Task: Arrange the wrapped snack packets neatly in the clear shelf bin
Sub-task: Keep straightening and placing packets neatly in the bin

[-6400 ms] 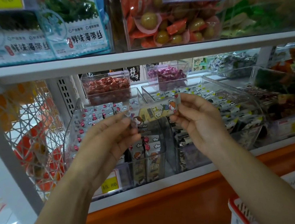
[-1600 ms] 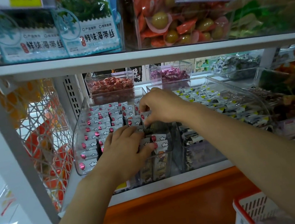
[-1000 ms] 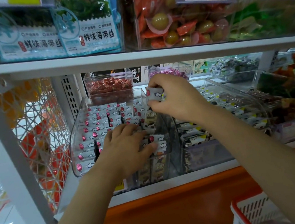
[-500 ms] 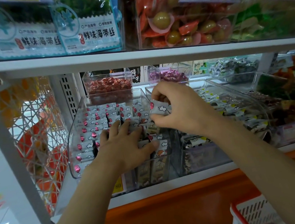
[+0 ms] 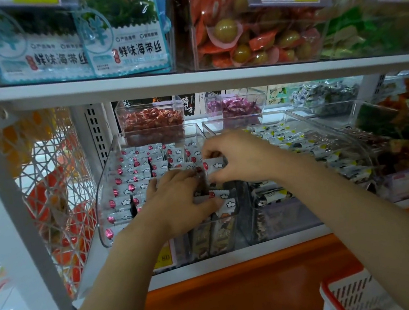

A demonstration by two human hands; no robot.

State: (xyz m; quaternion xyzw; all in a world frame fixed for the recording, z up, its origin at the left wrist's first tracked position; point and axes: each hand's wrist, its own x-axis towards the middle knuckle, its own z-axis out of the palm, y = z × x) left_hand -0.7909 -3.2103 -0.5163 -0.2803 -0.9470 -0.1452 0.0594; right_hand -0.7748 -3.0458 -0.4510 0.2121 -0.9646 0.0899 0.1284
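Note:
A clear shelf bin (image 5: 102, 185) on the lower shelf holds several rows of small grey wrapped snack packets (image 5: 136, 169) printed with red dots and white clouds. My left hand (image 5: 178, 200) lies flat on the packets at the bin's front right, fingers spread and pressing them. My right hand (image 5: 238, 158) pinches one such packet (image 5: 214, 165) by its edge, just above the gap in the right-hand row, close to my left fingertips. Taller packets stand behind the bin's front wall.
A second clear bin (image 5: 353, 134) of black-and-white packets stands right beside it. Smaller tubs of red (image 5: 151, 119) and purple sweets sit behind. The upper shelf (image 5: 187, 81) overhangs closely. A white wire rack (image 5: 53, 191) is at the left, a red-rimmed basket (image 5: 349, 297) at the lower right.
My right hand has come down from near the bin's back rim with the packet, toward the right-hand row beside my left fingers. My left hand has stayed pressed on the packets.

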